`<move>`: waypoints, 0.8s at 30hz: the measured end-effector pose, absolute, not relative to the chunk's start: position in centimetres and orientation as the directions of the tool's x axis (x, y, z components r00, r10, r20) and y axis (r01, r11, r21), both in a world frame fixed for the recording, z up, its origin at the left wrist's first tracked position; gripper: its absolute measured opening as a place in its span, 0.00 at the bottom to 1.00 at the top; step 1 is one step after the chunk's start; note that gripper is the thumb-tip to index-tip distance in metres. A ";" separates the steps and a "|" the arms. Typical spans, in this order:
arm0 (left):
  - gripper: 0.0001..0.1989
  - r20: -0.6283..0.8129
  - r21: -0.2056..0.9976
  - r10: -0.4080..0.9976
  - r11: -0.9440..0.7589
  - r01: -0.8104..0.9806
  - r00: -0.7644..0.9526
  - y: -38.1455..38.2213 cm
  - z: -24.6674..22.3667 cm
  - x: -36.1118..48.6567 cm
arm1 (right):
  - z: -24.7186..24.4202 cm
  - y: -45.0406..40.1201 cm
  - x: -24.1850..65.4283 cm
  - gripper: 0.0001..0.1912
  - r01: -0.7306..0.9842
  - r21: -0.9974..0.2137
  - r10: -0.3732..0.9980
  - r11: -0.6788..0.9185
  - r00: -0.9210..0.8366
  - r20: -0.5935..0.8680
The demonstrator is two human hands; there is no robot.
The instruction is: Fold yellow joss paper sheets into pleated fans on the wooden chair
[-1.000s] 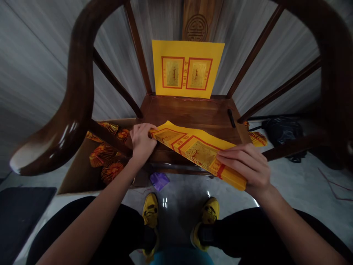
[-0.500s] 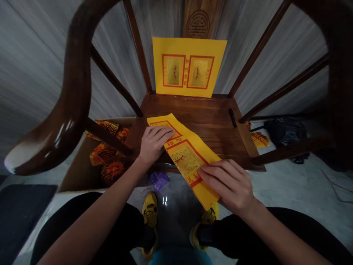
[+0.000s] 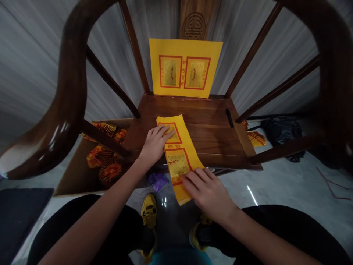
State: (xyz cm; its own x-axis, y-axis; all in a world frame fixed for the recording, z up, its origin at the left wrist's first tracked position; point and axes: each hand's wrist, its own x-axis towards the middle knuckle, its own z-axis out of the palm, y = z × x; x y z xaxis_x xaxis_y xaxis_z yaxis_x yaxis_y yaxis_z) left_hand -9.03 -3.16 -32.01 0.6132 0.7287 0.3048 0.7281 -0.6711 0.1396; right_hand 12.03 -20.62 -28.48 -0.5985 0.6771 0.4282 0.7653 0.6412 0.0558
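Seen from the person's own head, looking down, two bare hands rest on a long yellow paper sheet (image 3: 178, 163) printed with red-bordered gold panels. The sheet lies lengthwise on the wooden seat (image 3: 204, 125) of a dark wooden armchair (image 3: 68, 84), and its near end overhangs the seat's front edge. The hands are apart, both open and flat on the paper rather than clamped on it. The left hand (image 3: 156, 143) presses the far part of the sheet, with its fingers on a red-bordered panel. The right hand (image 3: 206, 193) lies on the overhanging near part, with its fingertips on the paper. A second yellow sheet (image 3: 184, 68) with two framed panels stands upright against the chair's back, below a splat carved with a round emblem (image 3: 194, 25). A small black object (image 3: 229, 117) lies near the seat's right edge. To the left, below the seat, a cardboard box (image 3: 71, 180) holds orange and gold paper rosettes (image 3: 110, 172). A small purple packet (image 3: 158, 182) lies on the polished floor just beside the box, and yellow sneakers (image 3: 149, 211) show below. A dark bag (image 3: 281, 130) sits on the floor at right.
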 end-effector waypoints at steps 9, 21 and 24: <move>0.34 0.218 0.247 0.612 -0.788 0.564 0.760 -4.9 -30.6 -8.8 | -27.4 -20.0 12.7 0.12 0.827 0.039 0.695 0.560 -0.495 0.521; 0.39 0.284 0.342 0.640 -0.763 0.548 0.714 -9.0 -31.6 -9.2 | -28.0 -19.4 12.9 0.19 0.794 -0.027 0.697 0.607 -0.517 0.497; 0.37 0.293 0.341 0.643 -0.762 0.551 0.708 -8.7 -31.6 -9.2 | -27.7 -19.0 13.4 0.24 0.776 -0.046 0.692 0.629 -0.532 0.489</move>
